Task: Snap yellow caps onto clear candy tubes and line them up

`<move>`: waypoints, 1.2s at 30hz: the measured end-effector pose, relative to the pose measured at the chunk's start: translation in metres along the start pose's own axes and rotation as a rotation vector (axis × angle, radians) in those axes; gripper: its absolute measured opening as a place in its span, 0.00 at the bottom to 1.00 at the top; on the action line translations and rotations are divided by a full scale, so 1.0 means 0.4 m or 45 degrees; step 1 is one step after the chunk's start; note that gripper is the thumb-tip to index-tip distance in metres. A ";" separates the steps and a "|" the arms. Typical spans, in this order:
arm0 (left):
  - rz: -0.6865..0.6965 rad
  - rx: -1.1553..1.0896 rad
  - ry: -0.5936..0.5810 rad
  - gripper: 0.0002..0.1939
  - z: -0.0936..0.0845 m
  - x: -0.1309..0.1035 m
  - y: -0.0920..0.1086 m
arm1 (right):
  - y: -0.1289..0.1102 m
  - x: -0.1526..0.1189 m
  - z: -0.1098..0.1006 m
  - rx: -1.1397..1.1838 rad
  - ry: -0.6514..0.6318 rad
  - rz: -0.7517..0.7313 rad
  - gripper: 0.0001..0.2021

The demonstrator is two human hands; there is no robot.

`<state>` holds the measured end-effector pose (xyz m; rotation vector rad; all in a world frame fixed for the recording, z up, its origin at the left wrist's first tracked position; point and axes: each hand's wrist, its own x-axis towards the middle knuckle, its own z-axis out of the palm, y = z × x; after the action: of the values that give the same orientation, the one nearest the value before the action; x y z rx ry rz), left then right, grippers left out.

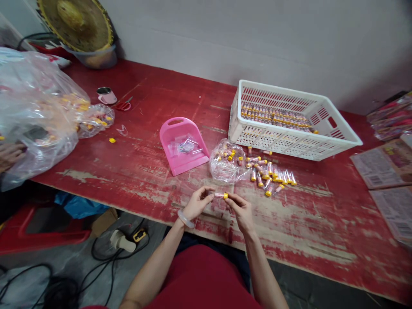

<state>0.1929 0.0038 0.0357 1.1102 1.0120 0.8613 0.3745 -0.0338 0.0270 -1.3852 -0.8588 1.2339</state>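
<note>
A small clear tube with a pink label and yellow cap [220, 195] is held level between my two hands, just above the front part of the table. My left hand [198, 203], with a pale bangle at the wrist, pinches its clear end. The fingers of my right hand [240, 209] are closed on the yellow cap. Just beyond lies a clear plastic bag [227, 165] with more capped tubes in it. Several loose tubes [268, 171] are scattered to its right. A pink dustpan-shaped scoop [174, 159] holds clear plastic pieces.
A white slotted crate [292, 139] with rows of tubes stands at the back right of the worn red table [128, 180]. Large plastic bags [41, 107], a mug [106, 95] and scissors [124, 104] are at left. Another person's hand [11, 155] shows at the left edge.
</note>
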 end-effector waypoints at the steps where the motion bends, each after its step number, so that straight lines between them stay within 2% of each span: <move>1: 0.014 0.003 -0.013 0.18 -0.002 -0.001 0.003 | 0.000 0.000 -0.001 0.015 0.004 0.005 0.18; 10: 0.006 0.004 -0.005 0.13 -0.001 -0.003 0.005 | 0.013 -0.008 0.005 0.077 0.034 0.004 0.21; 16: -0.019 -0.104 0.032 0.19 0.013 -0.001 -0.012 | 0.013 -0.008 0.010 0.072 0.062 -0.045 0.19; 21: -0.132 -0.091 0.046 0.22 0.016 0.004 -0.027 | 0.014 -0.009 0.003 0.056 0.001 -0.040 0.18; 23: -0.122 -0.061 0.045 0.21 0.013 0.002 -0.027 | 0.018 -0.007 0.000 0.048 -0.027 -0.021 0.18; 28: 0.042 0.088 0.087 0.17 0.016 0.009 -0.025 | 0.032 0.015 0.001 -0.053 -0.026 0.047 0.18; 30: 0.114 0.193 0.183 0.18 0.031 0.017 -0.029 | 0.041 0.024 0.001 -0.124 0.005 0.069 0.20; 33: 0.320 0.471 0.363 0.15 0.064 0.028 -0.046 | 0.059 0.022 -0.011 -0.197 0.113 0.047 0.24; 35: 0.501 0.707 0.374 0.11 0.083 0.038 -0.067 | 0.074 0.015 -0.032 -0.253 0.207 0.039 0.24; 36: 0.538 0.842 0.335 0.11 0.090 0.046 -0.080 | 0.082 0.014 -0.046 -0.282 0.238 0.045 0.25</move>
<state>0.2345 0.0028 0.0053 1.8519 1.3576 1.0592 0.3896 -0.0395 -0.0075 -1.6712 -0.8621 1.0393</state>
